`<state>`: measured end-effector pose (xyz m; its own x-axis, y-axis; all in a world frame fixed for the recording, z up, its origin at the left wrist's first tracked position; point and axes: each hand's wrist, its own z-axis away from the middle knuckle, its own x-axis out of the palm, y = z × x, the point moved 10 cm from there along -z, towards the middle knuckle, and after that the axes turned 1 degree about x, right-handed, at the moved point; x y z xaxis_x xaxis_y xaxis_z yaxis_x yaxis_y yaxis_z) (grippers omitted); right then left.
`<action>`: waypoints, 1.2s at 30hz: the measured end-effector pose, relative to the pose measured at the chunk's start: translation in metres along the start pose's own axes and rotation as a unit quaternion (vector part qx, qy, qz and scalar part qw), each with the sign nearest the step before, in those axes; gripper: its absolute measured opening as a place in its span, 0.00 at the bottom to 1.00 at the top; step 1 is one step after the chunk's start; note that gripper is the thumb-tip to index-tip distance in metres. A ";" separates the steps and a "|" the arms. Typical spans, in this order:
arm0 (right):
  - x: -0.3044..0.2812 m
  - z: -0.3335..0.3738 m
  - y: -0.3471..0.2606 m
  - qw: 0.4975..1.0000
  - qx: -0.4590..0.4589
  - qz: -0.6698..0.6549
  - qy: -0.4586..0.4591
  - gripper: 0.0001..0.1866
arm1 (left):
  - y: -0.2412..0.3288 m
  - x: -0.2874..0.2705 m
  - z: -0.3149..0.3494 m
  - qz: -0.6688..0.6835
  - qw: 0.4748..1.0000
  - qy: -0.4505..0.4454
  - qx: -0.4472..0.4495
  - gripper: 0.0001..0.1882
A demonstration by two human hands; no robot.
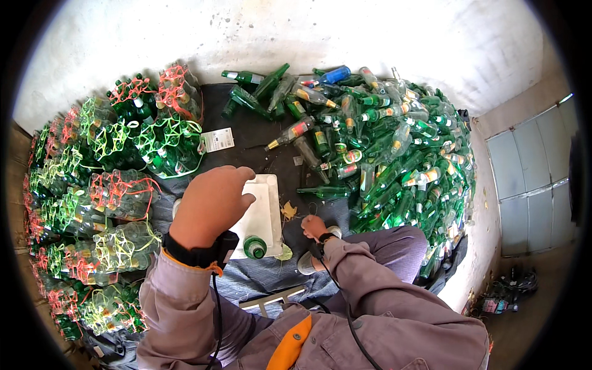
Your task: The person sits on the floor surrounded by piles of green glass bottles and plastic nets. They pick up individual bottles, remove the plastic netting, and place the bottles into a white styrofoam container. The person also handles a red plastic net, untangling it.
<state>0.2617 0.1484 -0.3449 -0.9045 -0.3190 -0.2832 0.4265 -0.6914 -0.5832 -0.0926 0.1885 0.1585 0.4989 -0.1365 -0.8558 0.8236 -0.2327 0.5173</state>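
- Done: strap-tied bottle bundles (pixel 169 148) fill your left side.
- Left: big loose bottle pile (pixel 398 166) on your right; I'd call it partway.
- Green glass bottle (pixel 254 247): on the white tray's (pixel 266 213) near end, looks upright.
- Your left hand (pixel 213 205): grip parted, nothing visible in it.
- Right hand (pixel 314 227): fingers curled, can't tell if holding.

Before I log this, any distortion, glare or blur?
Head view: black fisheye edges frame it, grey panels skewed at right; the white wall looks nearly washed out, the bottle pile glints, the left hand shows no obvious blur.
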 end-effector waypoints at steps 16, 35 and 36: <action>-0.039 -0.060 -0.141 0.864 -0.331 0.350 0.150 0.26 | 0.028 0.007 -0.003 -0.016 0.999 0.001 0.030 0.14; -0.024 -0.009 -0.106 0.769 -0.287 0.563 0.098 0.12 | 0.020 0.046 -0.010 -0.022 0.996 0.060 0.055 0.04; -0.033 -0.005 -0.120 0.778 -0.309 0.535 0.112 0.14 | 0.011 0.045 -0.012 -0.016 0.997 0.059 0.043 0.05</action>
<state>0.2405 0.2449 -0.2698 -0.0327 -0.3294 -0.9436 0.9203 0.3583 -0.1569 -0.0578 0.1916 0.1253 0.5051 -0.0142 -0.8629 0.8161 -0.3173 0.4829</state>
